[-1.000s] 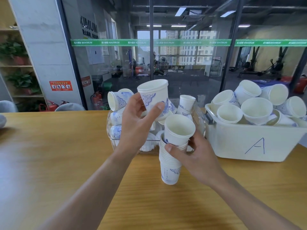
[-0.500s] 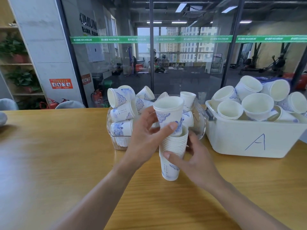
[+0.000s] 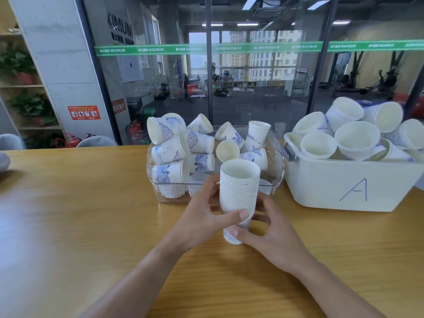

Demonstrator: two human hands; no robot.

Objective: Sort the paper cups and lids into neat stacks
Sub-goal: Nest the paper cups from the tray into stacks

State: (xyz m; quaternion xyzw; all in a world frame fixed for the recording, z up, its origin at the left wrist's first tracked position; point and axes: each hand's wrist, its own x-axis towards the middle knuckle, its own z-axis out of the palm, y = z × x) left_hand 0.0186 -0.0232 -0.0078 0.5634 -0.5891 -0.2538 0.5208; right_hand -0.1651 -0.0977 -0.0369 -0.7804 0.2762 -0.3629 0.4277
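At frame centre, the left hand [image 3: 202, 216] and right hand [image 3: 273, 235] both grasp the stack of paper cups [image 3: 238, 193] — upright above the wooden table [image 3: 91, 214]. Loose cups fill the clear bin [image 3: 160, 193] just behind and the white tub [image 3: 344, 187] at the right — marked "A".

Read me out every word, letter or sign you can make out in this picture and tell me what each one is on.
"A": handwritten on the front of the white bin.
"MAXIMUM": repeated along the green strip on the glass wall; the characters beside it are too blurred.
"XIMUM": cut-off dark lettering behind the glass; the line under it is unreadable.
Red notice on the pillar: too small.
Paper cups' blue print: too small.
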